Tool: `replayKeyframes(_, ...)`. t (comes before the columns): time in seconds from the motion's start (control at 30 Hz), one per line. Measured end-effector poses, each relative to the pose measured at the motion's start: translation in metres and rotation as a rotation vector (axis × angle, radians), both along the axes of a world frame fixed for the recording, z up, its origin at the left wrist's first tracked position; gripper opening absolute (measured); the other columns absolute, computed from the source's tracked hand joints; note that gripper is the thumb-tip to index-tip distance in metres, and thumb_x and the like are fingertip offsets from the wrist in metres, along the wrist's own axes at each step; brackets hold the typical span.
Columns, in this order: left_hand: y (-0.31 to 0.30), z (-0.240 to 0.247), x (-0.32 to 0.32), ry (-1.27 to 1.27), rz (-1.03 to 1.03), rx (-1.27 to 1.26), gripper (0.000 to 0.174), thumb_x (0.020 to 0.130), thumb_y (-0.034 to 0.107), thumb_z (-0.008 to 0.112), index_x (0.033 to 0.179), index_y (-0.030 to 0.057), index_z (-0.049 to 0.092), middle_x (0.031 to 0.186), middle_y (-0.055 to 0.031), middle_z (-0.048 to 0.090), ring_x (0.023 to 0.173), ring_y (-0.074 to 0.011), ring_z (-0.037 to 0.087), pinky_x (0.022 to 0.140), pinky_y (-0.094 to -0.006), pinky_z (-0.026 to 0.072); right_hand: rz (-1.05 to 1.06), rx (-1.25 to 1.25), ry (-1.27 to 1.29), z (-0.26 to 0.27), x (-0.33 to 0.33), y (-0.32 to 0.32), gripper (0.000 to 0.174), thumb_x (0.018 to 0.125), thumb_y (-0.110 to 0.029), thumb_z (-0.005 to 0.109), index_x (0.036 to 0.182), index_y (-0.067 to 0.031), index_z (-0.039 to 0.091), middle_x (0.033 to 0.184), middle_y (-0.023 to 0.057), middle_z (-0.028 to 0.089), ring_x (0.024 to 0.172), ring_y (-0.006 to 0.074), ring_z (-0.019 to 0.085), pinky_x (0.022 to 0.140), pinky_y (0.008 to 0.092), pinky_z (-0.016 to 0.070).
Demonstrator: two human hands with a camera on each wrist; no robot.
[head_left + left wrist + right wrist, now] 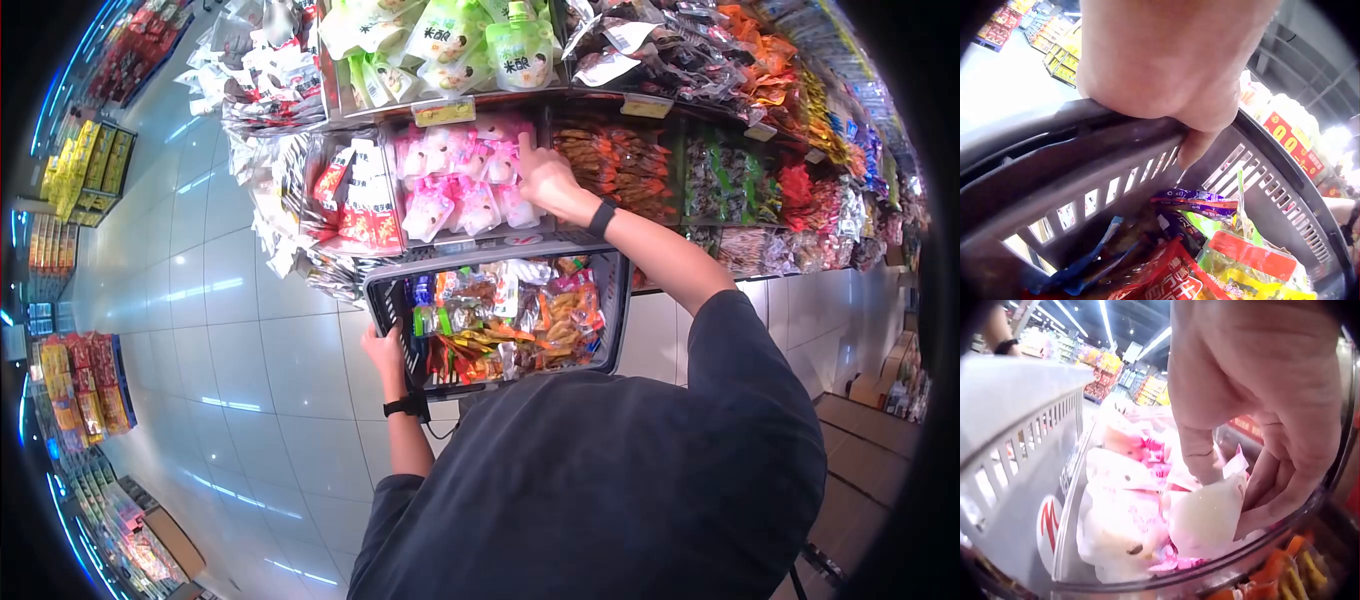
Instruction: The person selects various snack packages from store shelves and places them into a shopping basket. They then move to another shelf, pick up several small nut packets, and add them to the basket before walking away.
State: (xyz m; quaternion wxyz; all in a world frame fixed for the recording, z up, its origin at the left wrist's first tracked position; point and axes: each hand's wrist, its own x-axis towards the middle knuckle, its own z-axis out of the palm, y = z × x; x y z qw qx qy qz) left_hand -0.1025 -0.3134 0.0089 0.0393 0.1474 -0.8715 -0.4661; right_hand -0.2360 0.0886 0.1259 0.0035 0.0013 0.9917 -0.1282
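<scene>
My left hand (385, 350) grips the left rim of a grey plastic shopping basket (450, 262); in the left wrist view the thumb hangs over the inside wall. The basket holds several bagged snacks, among them a purple packet (1194, 202) and a red packet (1175, 275). Beyond the basket, my right hand (552, 185) reaches into a clear bin of pink-and-white pouches (430, 208). Seen from the right wrist, its thumb and fingers pinch one small white pouch (1205, 519) with a pink edge, among the others in the bin.
Green-and-white spouted pouches (520, 55) fill the shelf above. To the right lie brown snack packs (615, 170) and green packs (730, 180); red-and-white packs (365, 205) sit to the left. Tiled floor (230, 280) runs along the left, with yellow boxes (95, 165) stacked beyond it.
</scene>
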Motion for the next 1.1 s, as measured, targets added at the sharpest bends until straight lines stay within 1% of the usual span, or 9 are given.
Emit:
replayKeyframes(0.1,0.005,0.014,0.001,-0.05,0.011,0.048,0.026,0.073,0.019,0.077,0.088,-0.0008,0.072,0.085,-0.0201,0.065,0.085,-0.0349,0.059,0.079,-0.0442,0.0432,0.03,-0.013,-0.143,0.056,0.004,-0.009,0.057,0.075,-0.01,0.063,0.125,0.013,0.047,0.093,0.0226,0.068,0.097,0.0353,0.067,0.082,0.0431,0.0552)
replayKeyframes(0.2,0.004,0.012,0.0,-0.017,0.004,-0.016,0.025,0.073,0.019,0.077,0.087,-0.0005,0.072,0.084,-0.0203,0.065,0.085,-0.0351,0.058,0.079,-0.0444,0.043,0.068,-0.047,0.018,0.06,-0.002,-0.019,0.047,0.075,-0.008,0.062,0.117,0.0115,0.053,0.092,0.0192,0.068,0.091,0.0336,0.067,0.078,0.0428,0.0556)
replayKeyframes(0.27,0.008,0.018,0.0,-0.061,0.021,0.094,0.024,0.073,0.018,0.077,0.086,-0.0002,0.072,0.085,-0.0199,0.065,0.085,-0.0353,0.058,0.079,-0.0444,0.0427,0.309,0.095,0.524,0.023,-0.026,-0.024,0.033,0.079,-0.01,0.061,0.109,0.0028,0.056,0.084,0.0153,0.066,0.081,0.034,0.065,0.067,0.0442,0.0551)
replayKeyframes(0.37,0.011,0.029,-0.001,-0.082,0.005,0.134,0.024,0.073,0.018,0.077,0.087,-0.0009,0.071,0.085,-0.0198,0.066,0.085,-0.0352,0.058,0.08,-0.0443,0.0428,0.426,0.272,0.495,-0.014,-0.059,-0.038,0.041,0.076,-0.012,0.064,0.112,0.0048,0.055,0.087,0.0126,0.066,0.083,0.0289,0.067,0.07,0.0432,0.0559)
replayKeyframes(0.5,0.017,0.042,0.001,-0.101,0.032,0.085,0.026,0.072,0.018,0.076,0.088,-0.0022,0.071,0.088,-0.0227,0.066,0.088,-0.0374,0.058,0.084,-0.0446,0.043,0.356,0.15,0.293,-0.02,-0.075,-0.058,0.043,0.08,-0.02,0.066,0.114,0.0018,0.054,0.096,0.016,0.063,0.092,0.0296,0.064,0.078,0.0416,0.0545)
replayKeyframes(0.6,0.009,0.024,0.001,0.029,0.004,-0.09,0.024,0.073,0.012,0.075,0.09,-0.0036,0.071,0.075,-0.0182,0.07,0.066,-0.0276,0.066,0.069,-0.0393,0.0491,0.26,0.001,0.283,-0.024,-0.076,-0.067,0.046,0.086,-0.03,0.064,0.12,-0.0009,0.051,0.115,0.0201,0.056,0.112,0.0371,0.053,0.097,0.05,0.0441)
replayKeyframes(0.77,0.009,0.019,0.001,0.058,0.018,-0.117,0.025,0.071,0.015,0.077,0.087,-0.0034,0.07,0.076,-0.0216,0.068,0.071,-0.0357,0.064,0.071,-0.0432,0.0476,0.317,0.037,0.438,-0.056,-0.095,-0.059,0.042,0.085,-0.027,0.065,0.115,0.0003,0.051,0.115,0.0201,0.055,0.111,0.0384,0.053,0.099,0.0529,0.0415)
replayKeyframes(0.97,0.005,0.008,0.002,-0.012,0.037,-0.111,0.028,0.072,0.02,0.078,0.087,-0.0019,0.071,0.084,-0.0222,0.065,0.083,-0.0376,0.058,0.079,-0.0449,0.0436,0.344,-0.135,0.302,-0.013,-0.058,-0.058,0.043,0.082,-0.021,0.067,0.113,0.0023,0.049,0.114,0.0208,0.052,0.108,0.0382,0.052,0.096,0.0467,0.043)
replayKeyframes(1.1,0.008,0.018,0.0,-0.025,0.019,0.0,0.025,0.072,0.016,0.077,0.088,-0.002,0.072,0.082,-0.0204,0.068,0.081,-0.0348,0.061,0.077,-0.0437,0.0446,0.562,-0.189,0.51,0.008,-0.016,-0.05,0.051,0.079,-0.014,0.068,0.121,0.0035,0.047,0.113,0.0203,0.051,0.11,0.0359,0.049,0.094,0.0449,0.0422)
